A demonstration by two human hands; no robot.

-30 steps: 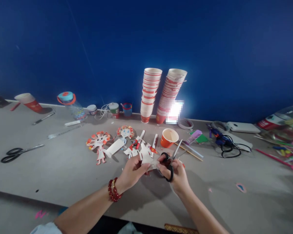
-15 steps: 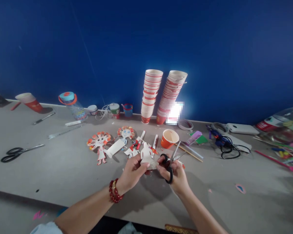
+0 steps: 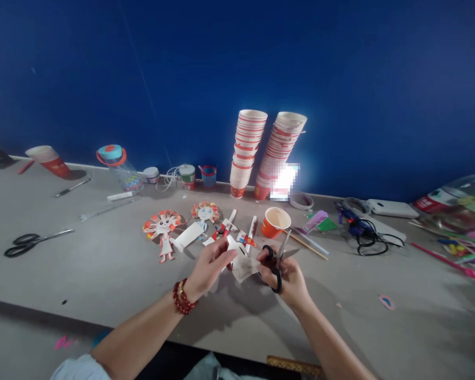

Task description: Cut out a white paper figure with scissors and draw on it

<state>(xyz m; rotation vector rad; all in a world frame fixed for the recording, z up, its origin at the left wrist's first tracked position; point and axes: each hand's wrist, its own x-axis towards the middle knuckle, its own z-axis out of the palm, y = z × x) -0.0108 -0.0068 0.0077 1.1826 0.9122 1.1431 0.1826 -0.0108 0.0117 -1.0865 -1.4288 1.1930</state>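
Far blue wall point(image 3: 206, 63), grey table point(image 3: 114, 279): I see the left hand point(image 3: 209, 265) pinching paper point(image 3: 244, 266), nearly closed, the right hand point(image 3: 292, 278) curled round scissors point(image 3: 280, 255).

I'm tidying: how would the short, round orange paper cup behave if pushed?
The short, round orange paper cup probably weighs little, its wall looking thin. A high push might tip it, as it narrows downward. Once over, its round wall may roll.
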